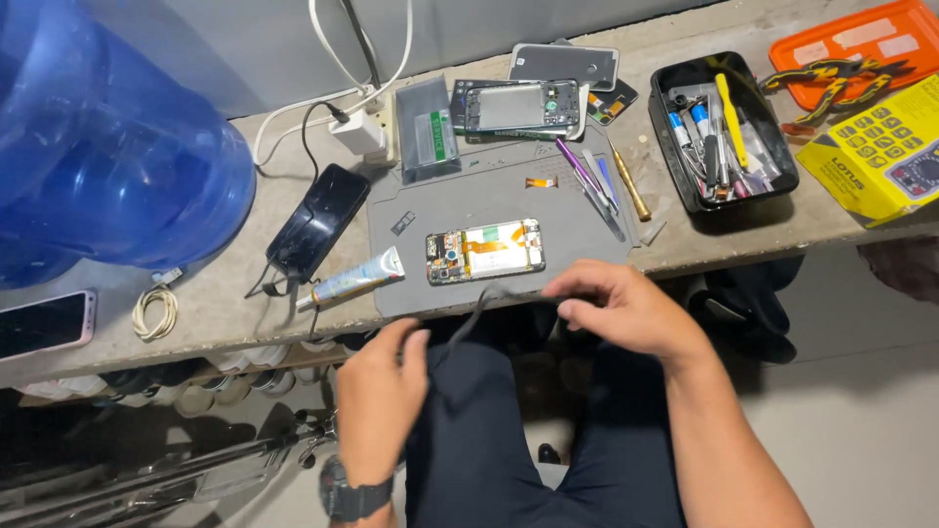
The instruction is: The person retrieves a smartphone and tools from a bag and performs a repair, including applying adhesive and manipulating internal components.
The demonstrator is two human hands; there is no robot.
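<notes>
Both hands work a thin dark strip point(479, 305) below the near edge of the surface point(685, 244) — the left hand point(377, 391) pinches its lower end, the right hand point(616, 308) pinches its upper end, fingers closed on it. The strip looks like an adhesive or flex piece being peeled or straightened; judged so, the step in hand is readying it for the opened phone point(485, 250) lying on the grey mat point(469, 196), just beyond the hands. A next move would call for a steady pinch and clean alignment. Packages: a yellow box point(880, 147) with dark print at far right, an orange tray point(861, 44) behind it, a black bin of tools point(722, 132) — and a small glue tube point(352, 279) left of the phone.
</notes>
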